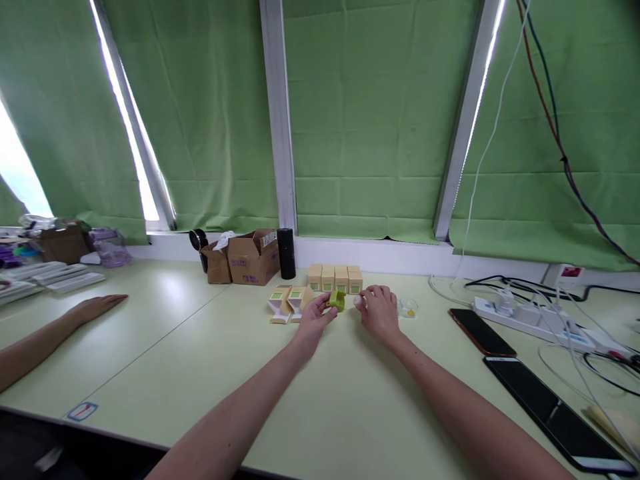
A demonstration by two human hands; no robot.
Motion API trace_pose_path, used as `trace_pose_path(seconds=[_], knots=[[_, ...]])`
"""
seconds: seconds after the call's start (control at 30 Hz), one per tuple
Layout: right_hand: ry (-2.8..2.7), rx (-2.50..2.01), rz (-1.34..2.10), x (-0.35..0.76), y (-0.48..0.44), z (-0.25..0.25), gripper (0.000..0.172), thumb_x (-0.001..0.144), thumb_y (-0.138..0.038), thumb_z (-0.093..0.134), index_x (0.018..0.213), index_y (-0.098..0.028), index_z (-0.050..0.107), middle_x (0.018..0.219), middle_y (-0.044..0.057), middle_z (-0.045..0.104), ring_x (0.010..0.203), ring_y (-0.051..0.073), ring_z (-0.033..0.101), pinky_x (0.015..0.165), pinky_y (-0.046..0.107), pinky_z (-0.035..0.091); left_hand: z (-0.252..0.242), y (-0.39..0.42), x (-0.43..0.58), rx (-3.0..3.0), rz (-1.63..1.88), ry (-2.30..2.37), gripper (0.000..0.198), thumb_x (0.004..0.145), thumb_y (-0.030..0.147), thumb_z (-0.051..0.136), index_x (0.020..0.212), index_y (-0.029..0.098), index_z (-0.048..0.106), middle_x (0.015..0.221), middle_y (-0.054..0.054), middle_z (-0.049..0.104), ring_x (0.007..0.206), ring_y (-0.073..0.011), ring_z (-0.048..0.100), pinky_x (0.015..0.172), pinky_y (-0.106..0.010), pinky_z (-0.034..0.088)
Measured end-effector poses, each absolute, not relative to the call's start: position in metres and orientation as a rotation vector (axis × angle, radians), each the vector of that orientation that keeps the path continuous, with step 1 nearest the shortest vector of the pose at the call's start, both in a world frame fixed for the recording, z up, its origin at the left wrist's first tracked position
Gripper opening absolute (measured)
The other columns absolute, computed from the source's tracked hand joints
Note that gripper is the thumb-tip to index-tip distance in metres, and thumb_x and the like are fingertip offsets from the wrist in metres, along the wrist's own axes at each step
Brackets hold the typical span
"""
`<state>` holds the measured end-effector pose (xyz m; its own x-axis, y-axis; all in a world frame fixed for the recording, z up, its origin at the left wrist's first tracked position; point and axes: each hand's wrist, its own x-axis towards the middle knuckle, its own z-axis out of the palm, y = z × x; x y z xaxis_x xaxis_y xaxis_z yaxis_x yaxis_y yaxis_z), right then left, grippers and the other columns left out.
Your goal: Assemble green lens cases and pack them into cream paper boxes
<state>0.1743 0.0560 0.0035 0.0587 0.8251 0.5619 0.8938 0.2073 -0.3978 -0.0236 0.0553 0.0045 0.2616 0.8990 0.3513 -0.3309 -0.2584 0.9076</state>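
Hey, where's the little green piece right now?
In the head view, the green piece is near the middle, held at the left hand's fingertips, between that hand and the right hand.

small boxes (341,279) behind hands (381,315), power strip (523,323) right

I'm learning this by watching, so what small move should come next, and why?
Probably bring the pale piece in the right hand toward the green piece: the left hand holds the green one close by, and a gap separates the two.
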Motion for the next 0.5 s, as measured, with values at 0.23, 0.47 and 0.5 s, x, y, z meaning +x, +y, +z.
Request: trace_pose_path(seconds=[0.23,0.47,0.5], knots=[[-1.259,-1.135,0.732,0.182,0.029,0.005,0.047,0.09,-0.061,0.056,0.108,-0.02,0.071,0.107,0.012,0.075,0.086,0.025,0.067,0.068,0.037,0.051,0.004,0.054,-0.023,1.302,1.36,0.592,0.058,0.071,0.032,0.088,0.123,0.018,0.068,0.13,-0.013,0.07,0.121,-0.0275,0.064,0.104,-0.042,0.049],[-0.972,-0.764,1.284,0.178,-0.004,0.006,0.045,0.073,-0.056,0.082,0.101,-0.023,0.07,0.116,0.013,0.075,0.097,0.028,0.07,0.067,0.035,0.054,0.003,0.052,-0.021,1.364,1.344,0.581,0.058,0.073,0.032,0.087,0.125,0.018,0.067,0.13,-0.014,0.069,0.123,-0.0279,0.064,0.105,-0.043,0.049],[-0.981,-0.748,1.303,0.177,-0.007,0.008,0.046,0.072,-0.055,0.083,0.103,-0.023,0.07,0.117,0.014,0.075,0.1,0.028,0.07,0.069,0.036,0.055,0.003,0.052,-0.021,1.375,1.343,0.577,0.058,0.073,0.032,0.087,0.126,0.018,0.067,0.13,-0.014,0.069,0.122,-0.0278,0.064,0.104,-0.042,0.049]])
